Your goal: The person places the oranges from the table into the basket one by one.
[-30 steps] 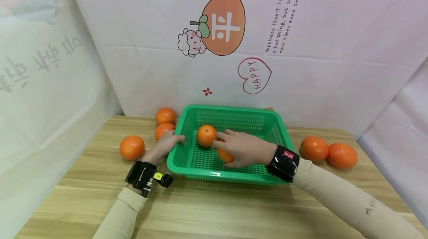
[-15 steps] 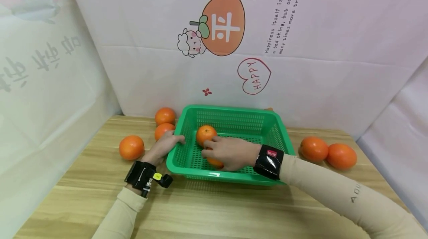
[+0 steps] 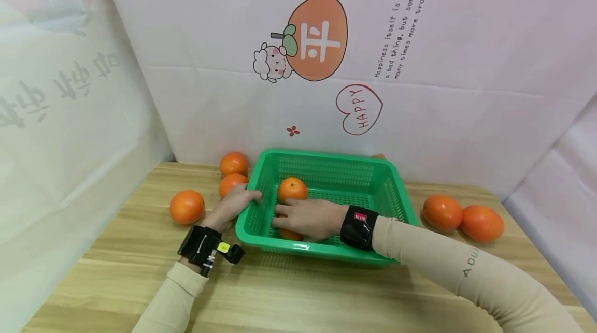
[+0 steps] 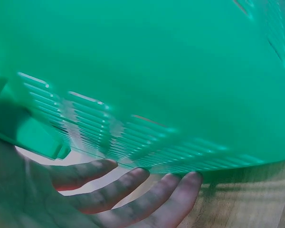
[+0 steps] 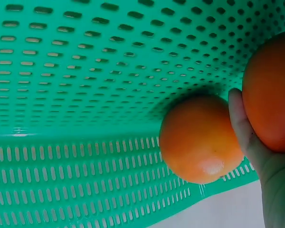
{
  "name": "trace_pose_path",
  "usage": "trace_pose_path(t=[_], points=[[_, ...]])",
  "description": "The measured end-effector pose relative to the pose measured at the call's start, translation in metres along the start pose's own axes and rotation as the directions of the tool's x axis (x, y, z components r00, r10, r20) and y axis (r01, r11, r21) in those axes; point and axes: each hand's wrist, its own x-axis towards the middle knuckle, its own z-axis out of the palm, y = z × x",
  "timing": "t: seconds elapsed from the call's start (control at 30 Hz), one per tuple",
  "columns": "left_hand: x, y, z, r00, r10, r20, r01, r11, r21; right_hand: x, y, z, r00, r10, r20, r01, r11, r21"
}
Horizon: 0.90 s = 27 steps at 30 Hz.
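A green plastic basket (image 3: 322,252) with slotted walls stands on the table. My left hand (image 3: 233,203) holds its left rim; in the left wrist view the fingers (image 4: 156,194) lie against the outer wall, and the thumb is hidden there. My right hand (image 3: 312,218) reaches down inside the basket and grips an orange (image 5: 275,95) near the front left corner, mostly covered by the hand in the head view. Another orange (image 3: 292,188) sits just behind it in the basket, close beside my thumb in the right wrist view.
Several oranges lie on the wooden table (image 3: 289,302): left of the basket an orange (image 3: 187,207) in front and two behind it, and two touching oranges (image 3: 481,223) on the right. A printed white cloth (image 3: 210,100) hangs behind, with more cloth at both sides.
My right hand has moved left inside the basket with the orange in its grip, toward the left wall. My left hand has stayed at the rim. The head view has shifted slightly.
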Motion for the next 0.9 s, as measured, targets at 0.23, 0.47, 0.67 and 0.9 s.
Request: trace_pose_path(t=[0.23, 0.47, 0.67, 0.9], points=[[0.002, 0.003, -0.001, 1.0, -0.011, -0.015, 0.011, 1.0, -0.002, 0.005, 0.001, 0.006, 1.0, 0.018, -0.005, -0.017, 0.999, 0.027], [0.001, 0.001, 0.001, 1.0, -0.021, -0.009, 0.021, 1.0, -0.004, 0.005, 0.001, 0.013, 0.999, 0.04, -0.01, -0.039, 0.995, 0.09], [0.001, 0.0, 0.001, 1.0, -0.016, -0.012, 0.016, 1.0, 0.001, 0.005, -0.001, 0.012, 0.997, 0.079, -0.008, -0.077, 0.991, 0.107], [0.003, -0.001, 0.001, 1.0, -0.015, -0.002, 0.015, 1.0, -0.002, 0.005, -0.001, 0.01, 0.995, 0.104, 0.004, -0.104, 0.989, 0.103]])
